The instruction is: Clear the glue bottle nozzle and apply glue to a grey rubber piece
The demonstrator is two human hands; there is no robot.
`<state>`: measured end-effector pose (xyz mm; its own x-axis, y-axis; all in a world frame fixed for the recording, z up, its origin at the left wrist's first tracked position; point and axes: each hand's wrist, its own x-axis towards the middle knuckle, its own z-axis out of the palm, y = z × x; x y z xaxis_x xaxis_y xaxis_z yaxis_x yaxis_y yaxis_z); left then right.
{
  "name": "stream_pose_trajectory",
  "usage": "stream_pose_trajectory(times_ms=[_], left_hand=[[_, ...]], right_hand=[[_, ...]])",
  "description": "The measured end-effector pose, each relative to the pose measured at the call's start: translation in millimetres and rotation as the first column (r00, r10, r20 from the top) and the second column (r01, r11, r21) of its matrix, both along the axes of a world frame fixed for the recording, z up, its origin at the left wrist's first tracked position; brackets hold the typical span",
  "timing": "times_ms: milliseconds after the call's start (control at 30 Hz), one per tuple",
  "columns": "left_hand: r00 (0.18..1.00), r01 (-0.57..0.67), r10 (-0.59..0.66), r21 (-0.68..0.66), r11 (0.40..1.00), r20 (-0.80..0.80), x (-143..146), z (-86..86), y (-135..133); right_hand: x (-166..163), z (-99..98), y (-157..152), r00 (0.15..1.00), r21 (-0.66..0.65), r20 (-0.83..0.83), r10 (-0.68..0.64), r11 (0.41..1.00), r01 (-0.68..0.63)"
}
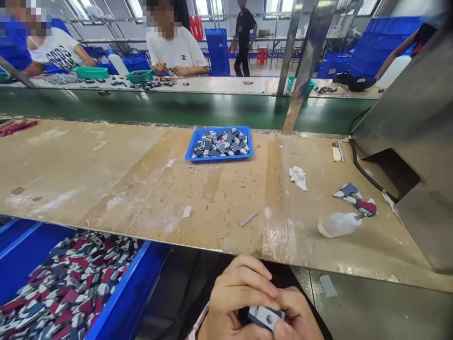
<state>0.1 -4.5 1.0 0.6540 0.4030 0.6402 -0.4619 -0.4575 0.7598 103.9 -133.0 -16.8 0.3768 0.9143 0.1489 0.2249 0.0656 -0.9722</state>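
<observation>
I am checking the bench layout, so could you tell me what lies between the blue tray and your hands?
In the head view, only bare scuffed bench top lies between the blue tray and both hands.

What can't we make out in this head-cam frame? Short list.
- Small grey piece, head view: mostly covered by left hand and right hand; full shape unknown.
- Both hands: wrists cut off by the bottom edge.
- Blue tray contents: too small to identify.
- Blue bin of patterned pieces: cut by left and bottom edges.
- Co-workers' hands across the belt: too small to tell what they hold.
</observation>
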Motion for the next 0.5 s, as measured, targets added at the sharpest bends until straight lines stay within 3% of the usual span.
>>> stream_pose_trajectory(times_ms=[267, 400, 500], left_hand=[[0.997, 0.055, -0.059, 0.062, 0.997, 0.059, -4.3, 0.6, -3.5], [0.995, 0.024, -0.033, 0.090, 0.996, 0.091, -5.8, 3.6, -5.7], [0.996, 0.040, -0.047, 0.088, 0.995, 0.080, -7.0, 7.4, -8.1]], right_hand=[[-3.8, 27.8, 6.4, 0.999, 0.118, 0.051, 0.007, 0.993, -0.013], [-0.8, 44.5, -3.4, 0.990, 0.037, 0.107, 0.089, 0.995, -0.093], [-2.2, 51.3, -5.9, 0.986, 0.018, 0.155, 0.063, 0.998, -0.067]])
